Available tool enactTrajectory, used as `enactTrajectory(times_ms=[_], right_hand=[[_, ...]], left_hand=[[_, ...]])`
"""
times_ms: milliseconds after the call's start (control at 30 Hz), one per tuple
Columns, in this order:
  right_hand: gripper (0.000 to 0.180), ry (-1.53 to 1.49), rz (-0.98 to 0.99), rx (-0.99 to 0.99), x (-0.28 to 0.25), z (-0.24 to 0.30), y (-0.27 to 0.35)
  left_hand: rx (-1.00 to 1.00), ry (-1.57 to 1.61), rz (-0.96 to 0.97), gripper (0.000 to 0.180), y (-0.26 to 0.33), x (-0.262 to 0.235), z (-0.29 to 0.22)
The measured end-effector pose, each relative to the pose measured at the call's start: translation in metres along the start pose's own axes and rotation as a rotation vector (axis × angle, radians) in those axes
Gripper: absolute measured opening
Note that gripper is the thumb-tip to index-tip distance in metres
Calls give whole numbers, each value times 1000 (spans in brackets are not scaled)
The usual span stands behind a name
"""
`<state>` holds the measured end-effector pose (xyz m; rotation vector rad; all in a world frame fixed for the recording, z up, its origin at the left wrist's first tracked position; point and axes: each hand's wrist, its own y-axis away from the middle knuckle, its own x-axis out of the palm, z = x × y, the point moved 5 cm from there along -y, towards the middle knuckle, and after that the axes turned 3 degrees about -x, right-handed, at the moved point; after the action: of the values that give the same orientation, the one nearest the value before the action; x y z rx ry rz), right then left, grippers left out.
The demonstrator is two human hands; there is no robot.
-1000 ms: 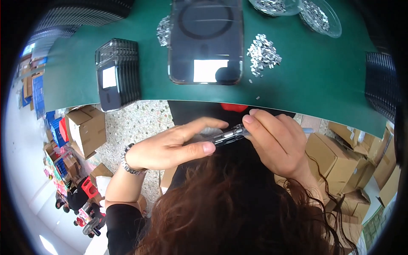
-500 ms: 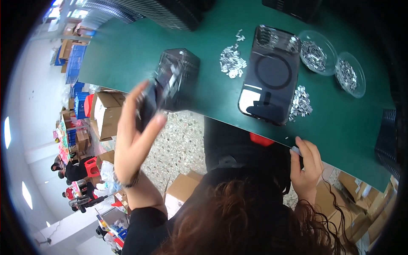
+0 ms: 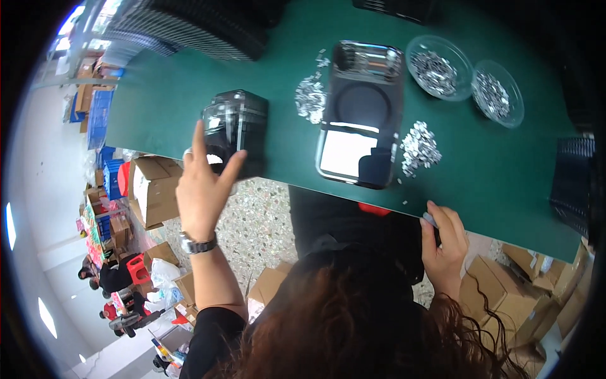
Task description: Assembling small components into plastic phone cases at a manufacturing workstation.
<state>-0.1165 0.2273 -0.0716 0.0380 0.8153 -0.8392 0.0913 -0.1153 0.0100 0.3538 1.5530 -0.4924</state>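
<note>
Black stack half hidden by left hand (fingers spread), right hand at table edge

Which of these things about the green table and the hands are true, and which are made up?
1. The left hand is raised by the black stack of trays. True.
2. Both clear bowls are empty. False: they hold small silvery pieces.
3. The right hand is at the near edge of the green table. True.
4. The shiny black tray lies on the floor. False: it lies on the table.
5. There is a watch on the left wrist. True.
</note>
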Motion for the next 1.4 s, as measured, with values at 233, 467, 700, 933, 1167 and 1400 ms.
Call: enactTrajectory(times_ms=[233, 467, 700, 933, 1167, 1400], right_hand=[[26, -27, -33, -14, 1, -3, -5], [25, -29, -49, 9, 1, -7, -1], [25, -30, -36, 6, 0, -8, -3], [25, -7, -33, -3, -6, -6, -9], [27, 2, -56, -1, 0, -8, -11], [27, 0, -10, 60, 4, -14, -6]], left_hand=[[-18, 4, 29, 88, -9, -5, -4], [36, 40, -45, 94, -36, -6, -14], [17, 25, 12, 98, -27, 4, -11], [63, -2, 48, 99, -5, -13, -23], [537, 453, -155, 82, -4, -69, -177], [617, -80, 34, 94, 0, -62, -227]])
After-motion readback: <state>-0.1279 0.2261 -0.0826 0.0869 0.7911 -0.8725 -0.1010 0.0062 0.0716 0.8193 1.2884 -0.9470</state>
